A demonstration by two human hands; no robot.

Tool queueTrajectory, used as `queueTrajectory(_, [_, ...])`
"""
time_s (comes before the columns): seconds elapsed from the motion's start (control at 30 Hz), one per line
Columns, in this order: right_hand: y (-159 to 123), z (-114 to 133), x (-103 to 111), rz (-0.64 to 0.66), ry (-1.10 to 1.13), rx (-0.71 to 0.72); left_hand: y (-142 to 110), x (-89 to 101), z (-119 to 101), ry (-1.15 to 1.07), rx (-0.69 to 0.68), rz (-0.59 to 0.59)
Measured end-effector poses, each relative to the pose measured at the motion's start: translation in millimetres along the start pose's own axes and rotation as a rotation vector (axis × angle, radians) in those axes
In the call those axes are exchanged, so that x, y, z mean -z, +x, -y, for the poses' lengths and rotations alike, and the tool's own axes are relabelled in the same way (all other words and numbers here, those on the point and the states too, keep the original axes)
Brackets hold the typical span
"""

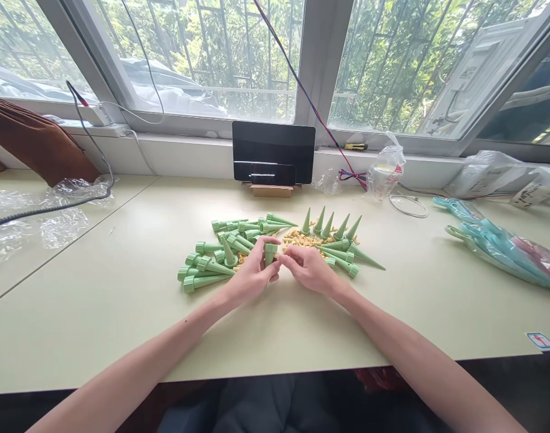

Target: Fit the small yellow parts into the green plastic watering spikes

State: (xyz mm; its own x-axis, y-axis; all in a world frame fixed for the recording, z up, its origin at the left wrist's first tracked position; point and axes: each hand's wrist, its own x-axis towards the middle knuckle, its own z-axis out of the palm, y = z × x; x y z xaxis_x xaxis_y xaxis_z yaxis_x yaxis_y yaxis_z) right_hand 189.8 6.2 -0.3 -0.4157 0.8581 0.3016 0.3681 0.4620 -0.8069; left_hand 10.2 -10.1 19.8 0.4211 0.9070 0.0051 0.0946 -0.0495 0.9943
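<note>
A green plastic watering spike (270, 251) is gripped in my left hand (255, 270), its wide collar up and its tip pointing down. The fingers of my right hand (307, 268) are pinched against the spike's side, around a small yellowish piece (278, 257) that is mostly hidden. Left of my hands lies a heap of green spikes (207, 264), most on their sides. To the right, several green spikes (327, 225) stand point up, and others (347, 258) lie down. Small yellow plastic pieces (302, 237) are piled between the groups.
A dark tablet (273, 147) leans at the back, with a phone (273, 175) on a cardboard stand (271, 191) before it. Bagged teal items (504, 246) lie right. A brown bag (40, 141), clear plastic wrap (62, 219) and a black cable (53, 206) are left.
</note>
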Motion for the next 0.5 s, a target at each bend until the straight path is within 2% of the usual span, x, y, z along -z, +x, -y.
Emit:
queueTrajectory(0.2, [-0.2,2.2,0.0,-0.017,0.052,-0.038,-1.4,-0.3,-1.0,0.0,0.005,0.01])
queueTrajectory(0.5, [0.4,0.6,-0.6,-0.019,0.033,0.028,-0.6,-2.6,-2.5,-0.015,-0.002,0.014])
